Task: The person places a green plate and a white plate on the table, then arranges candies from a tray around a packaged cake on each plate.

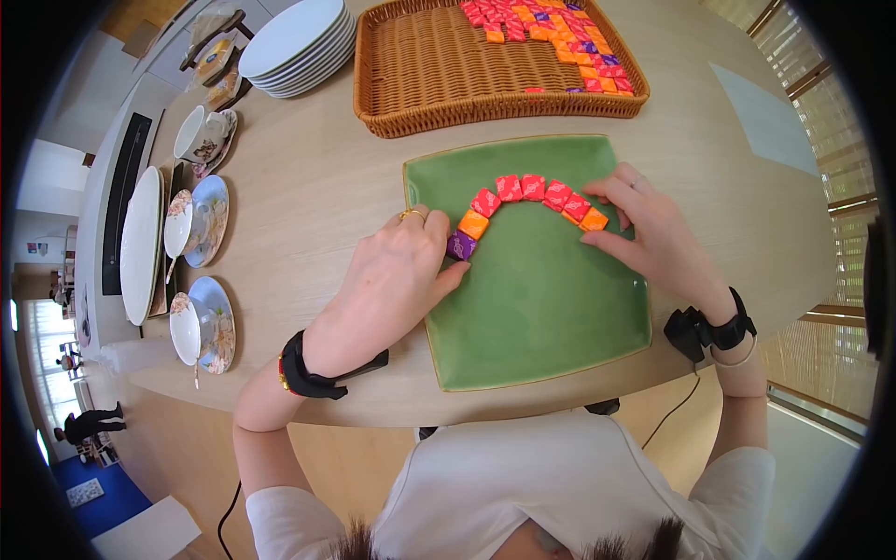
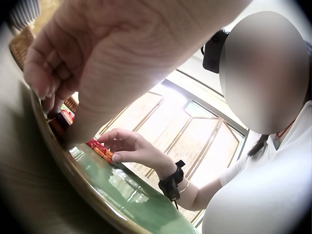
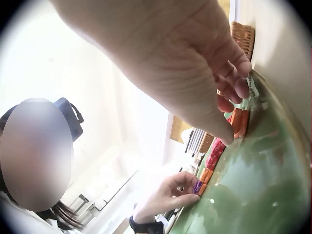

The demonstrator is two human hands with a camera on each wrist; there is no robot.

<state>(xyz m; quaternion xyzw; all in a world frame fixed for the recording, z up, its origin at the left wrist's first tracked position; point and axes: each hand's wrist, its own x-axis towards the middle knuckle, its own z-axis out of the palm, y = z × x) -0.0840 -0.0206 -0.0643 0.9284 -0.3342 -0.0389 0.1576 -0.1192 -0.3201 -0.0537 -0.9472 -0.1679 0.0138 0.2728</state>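
Note:
An arch of small square wrapped candies lies on the green plate (image 1: 541, 317), its red candies (image 1: 533, 187) at the top. At the arch's left end my left hand (image 1: 397, 261) pinches a purple candy (image 1: 460, 245) between thumb and fingers, beside an orange candy (image 1: 473, 224). My right hand (image 1: 658, 224) is at the other end, thumb and forefinger spread on either side of the end orange candy (image 1: 594, 219). In the right wrist view that thumb overlaps the orange candies (image 3: 240, 122).
Beyond the plate, a wicker tray (image 1: 439, 65) holds many red, orange and purple candies. Stacked white plates (image 1: 297, 47) stand at the back left. Cups on saucers (image 1: 210, 219) and a large white dish (image 1: 142, 247) line the left side. A pale sheet (image 1: 761, 112) lies far right.

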